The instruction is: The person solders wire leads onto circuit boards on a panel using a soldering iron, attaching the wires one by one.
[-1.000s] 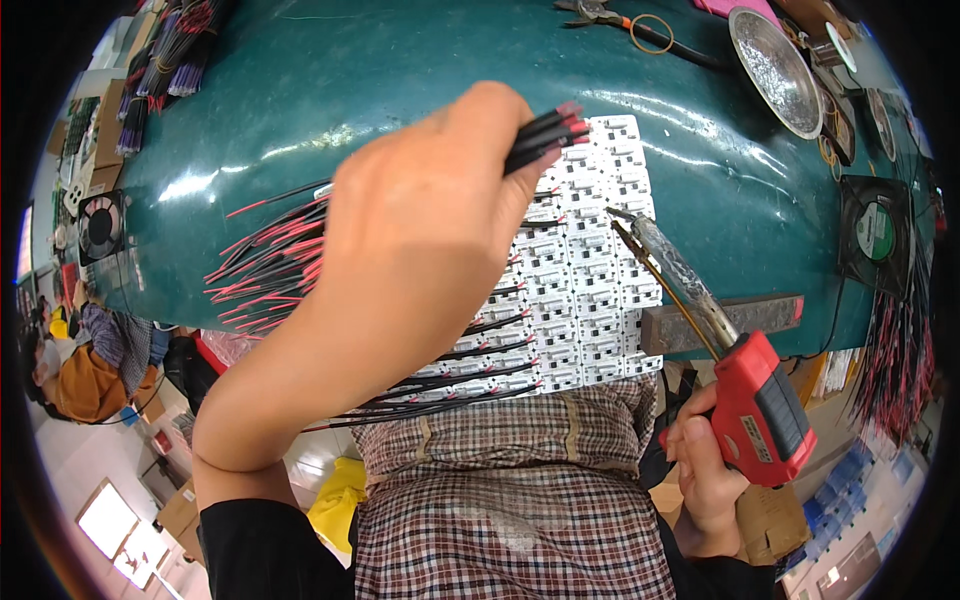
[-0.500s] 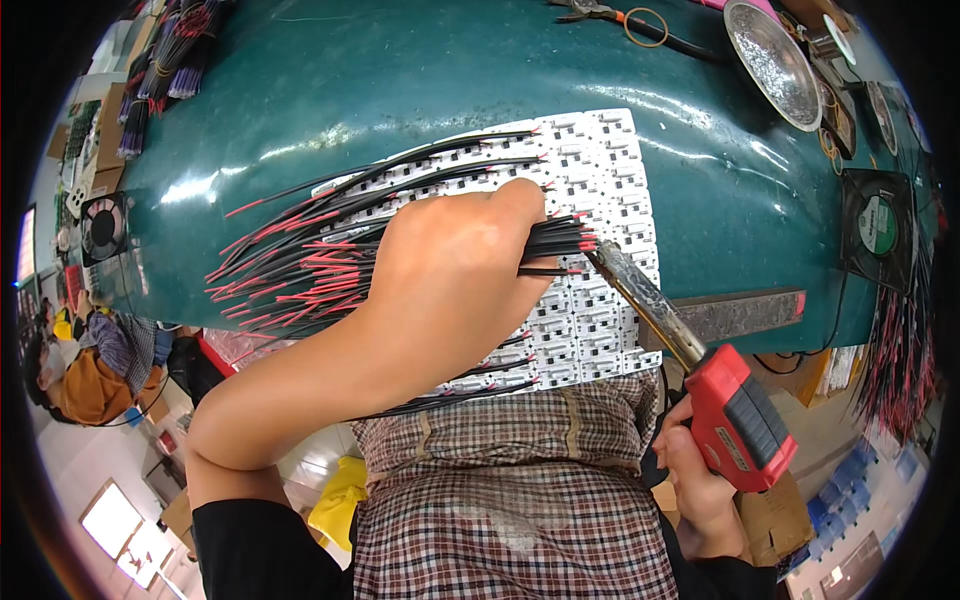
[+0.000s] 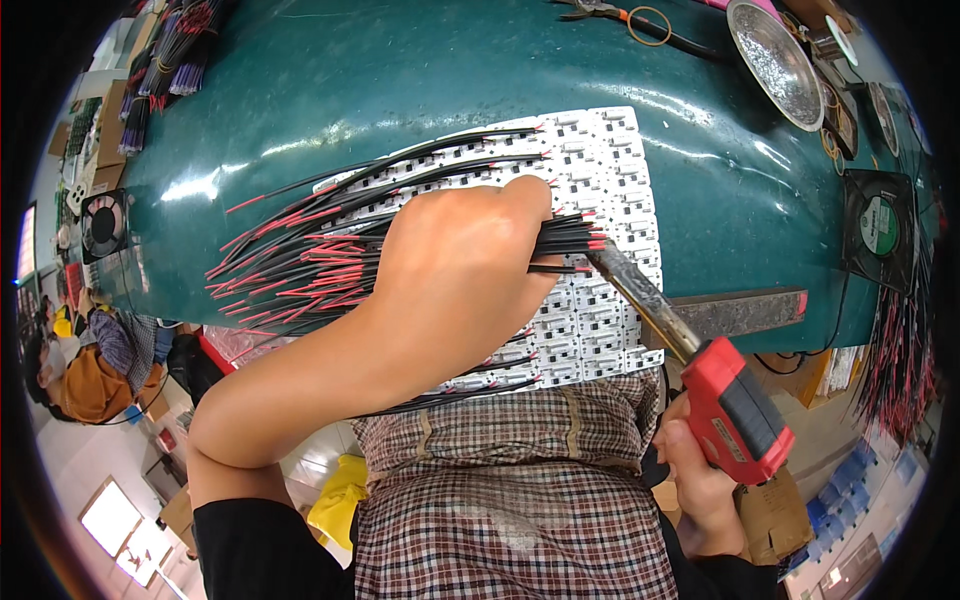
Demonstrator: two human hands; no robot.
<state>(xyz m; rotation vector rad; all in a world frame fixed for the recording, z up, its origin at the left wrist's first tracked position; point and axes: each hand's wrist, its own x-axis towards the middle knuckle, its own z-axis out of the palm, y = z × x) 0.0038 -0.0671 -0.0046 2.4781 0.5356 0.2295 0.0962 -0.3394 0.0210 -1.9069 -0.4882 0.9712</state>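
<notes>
My left hand is closed around a bundle of thin black and red wires, their ends pressed onto a white panel of small circuit boards lying on the green table. My right hand grips a red soldering iron by its handle. The iron's metal tip touches the wire ends at the panel, just right of my left fingers. More soldered wires fan out to the left across the panel.
A shiny metal bowl and scissors with orange handles lie at the far right. A small fan stands at the right edge, another fan at the left. Wire bundles hang off the right side.
My left hand came down with the wire bundle and pressed it onto the panel. The soldering iron moved up and left until its tip met the wire ends.
</notes>
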